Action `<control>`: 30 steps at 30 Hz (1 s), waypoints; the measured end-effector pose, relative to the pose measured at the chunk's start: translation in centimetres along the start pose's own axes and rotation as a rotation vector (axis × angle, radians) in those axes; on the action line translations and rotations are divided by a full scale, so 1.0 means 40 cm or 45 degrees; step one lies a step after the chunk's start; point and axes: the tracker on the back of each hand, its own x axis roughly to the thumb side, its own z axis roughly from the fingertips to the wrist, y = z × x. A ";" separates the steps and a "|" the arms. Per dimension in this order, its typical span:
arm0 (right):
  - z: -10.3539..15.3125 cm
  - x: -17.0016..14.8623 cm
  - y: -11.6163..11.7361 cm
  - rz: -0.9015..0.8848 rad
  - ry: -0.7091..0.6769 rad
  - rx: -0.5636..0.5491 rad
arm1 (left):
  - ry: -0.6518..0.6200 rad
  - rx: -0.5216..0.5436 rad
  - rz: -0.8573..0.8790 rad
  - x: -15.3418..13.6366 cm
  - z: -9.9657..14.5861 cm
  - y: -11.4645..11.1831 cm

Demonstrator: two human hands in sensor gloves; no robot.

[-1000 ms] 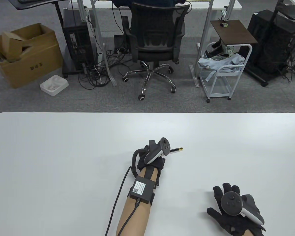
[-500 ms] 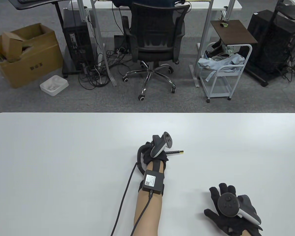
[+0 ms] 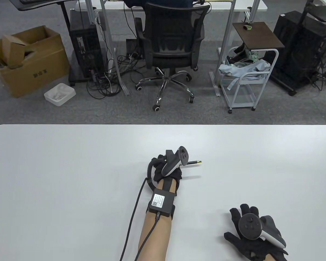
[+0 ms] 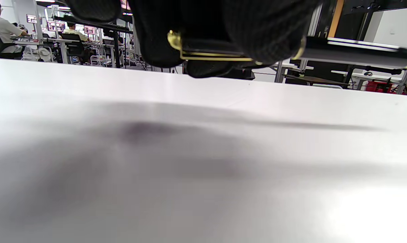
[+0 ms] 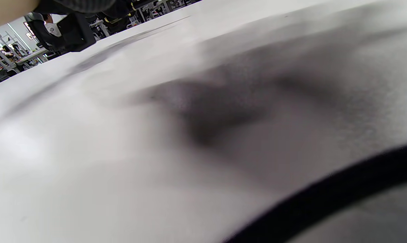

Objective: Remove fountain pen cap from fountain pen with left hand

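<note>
A black fountain pen (image 3: pixel 193 162) with gold trim is gripped in my left hand (image 3: pixel 168 170) and held a little above the white table (image 3: pixel 70 168); its shadow lies on the table below it. In the left wrist view my gloved fingers (image 4: pixel 257 30) wrap the capped end, where the gold clip (image 4: pixel 210 55) shows, and the barrel (image 4: pixel 358 54) sticks out to the right. The cap is on the pen. My right hand (image 3: pixel 254 231) rests flat on the table at the front right with fingers spread, holding nothing.
Beyond the table's far edge stand an office chair (image 3: pixel 169 49), a white wire cart (image 3: pixel 247 78), a cardboard box (image 3: pixel 27 59) and computer towers on the floor.
My left hand has lifted the pen off the table; its shadow now lies apart from it. The hand shifted slightly left and away. My right hand slid slightly left.
</note>
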 end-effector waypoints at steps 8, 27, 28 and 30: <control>0.004 -0.003 -0.001 0.004 0.019 -0.014 | -0.051 0.029 0.030 -0.002 0.066 0.063; 0.039 -0.043 -0.036 -0.084 0.143 -0.098 | -0.320 0.160 -0.054 0.040 0.317 0.169; 0.041 -0.044 -0.036 -0.086 0.146 -0.101 | -0.325 0.159 -0.049 0.039 0.326 0.170; 0.044 -0.046 -0.037 -0.084 0.156 -0.104 | -0.339 0.167 -0.049 0.032 0.350 0.172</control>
